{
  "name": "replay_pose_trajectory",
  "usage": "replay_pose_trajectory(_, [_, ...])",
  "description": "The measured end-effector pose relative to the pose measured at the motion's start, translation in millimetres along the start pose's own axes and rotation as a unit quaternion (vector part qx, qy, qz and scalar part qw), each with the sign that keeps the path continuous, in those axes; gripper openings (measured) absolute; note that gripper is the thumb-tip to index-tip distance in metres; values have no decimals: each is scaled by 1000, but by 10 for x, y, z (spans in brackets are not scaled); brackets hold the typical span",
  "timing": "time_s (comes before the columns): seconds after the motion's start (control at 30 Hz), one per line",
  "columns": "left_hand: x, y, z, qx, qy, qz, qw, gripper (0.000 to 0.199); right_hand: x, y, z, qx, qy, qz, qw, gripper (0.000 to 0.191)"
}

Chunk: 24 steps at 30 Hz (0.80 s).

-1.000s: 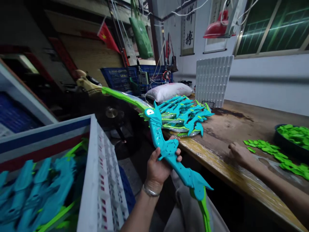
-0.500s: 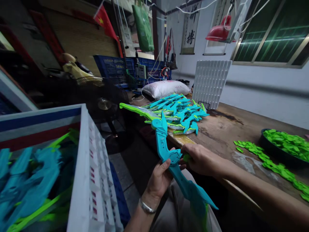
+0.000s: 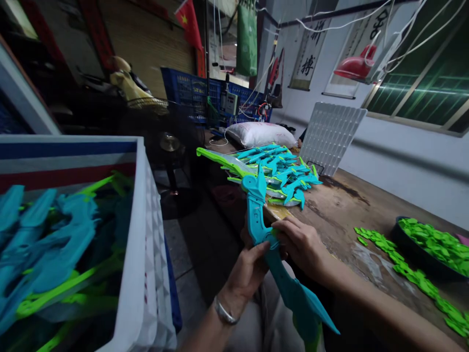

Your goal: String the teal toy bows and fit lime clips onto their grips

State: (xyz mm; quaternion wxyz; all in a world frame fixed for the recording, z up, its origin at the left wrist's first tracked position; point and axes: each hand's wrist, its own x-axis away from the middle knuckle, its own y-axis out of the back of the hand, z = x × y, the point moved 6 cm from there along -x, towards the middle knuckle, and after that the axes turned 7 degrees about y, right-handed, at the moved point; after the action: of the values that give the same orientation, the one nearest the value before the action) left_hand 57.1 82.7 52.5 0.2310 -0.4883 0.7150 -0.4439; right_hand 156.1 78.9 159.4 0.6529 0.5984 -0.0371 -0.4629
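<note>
A teal plastic toy bow (image 3: 275,266) with bright green limbs slants across my lap, one limb pointing to the far left. My left hand (image 3: 247,274) is closed around its middle, thumb lying on the front of the grip. At the same middle part, my right hand (image 3: 302,244) presses its fingers against the bow. A small green plastic piece (image 3: 274,232) shows partly at these fingertips; most of it is hidden. Just beyond, several similar toy bows (image 3: 280,168) lie in a heap on the wooden table (image 3: 330,210).
At left stands a white crate (image 3: 141,244) holding several teal and green bows. A dark round tray (image 3: 403,249) of green pieces sits at right, with more loose green pieces (image 3: 406,269) beside it. A white sack (image 3: 260,134) and an upright ribbed panel (image 3: 331,139) are farther back.
My right hand has brought the green piece from beside the bow onto its middle. My left thumb has shifted along the grip. The view has turned slightly to the left.
</note>
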Motion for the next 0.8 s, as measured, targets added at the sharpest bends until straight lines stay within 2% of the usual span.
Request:
replay_pose_trajectory(0.07, [27,-8,-44,-30,-5,1,1000,39,-28,23,33,18,18,43,999,19])
replay_pose_trajectory(0.13, [52,-2,-72,-48,-5,-4,999,36,-61,71,-2,-12,-11,69,997,15])
replay_pose_trajectory(0.23, [81,-8,-84,-48,2,-2,999,33,-122,141,-32,-75,-30,81,993,7])
replay_pose_trajectory(0.33, [94,-37,-82,-48,6,-1,999,39,-171,164,-2,-101,-2,78,992,13])
replay_pose_trajectory(0.43, [89,-65,-75,-66,-1,-3,998,50,-185,163,16,-65,19,57,996,13])
replay_pose_trajectory(0.53, [74,-90,-56,-90,-6,10,996,59,-191,145,31,-16,36,68,997,15])
replay_pose_trajectory(0.7, [69,-123,-58,-128,-15,31,991,57,-210,211,62,4,63,99,993,18])
replay_pose_trajectory(0.8, [74,-130,-67,-130,-18,36,991,54,-183,224,103,25,76,140,987,15])
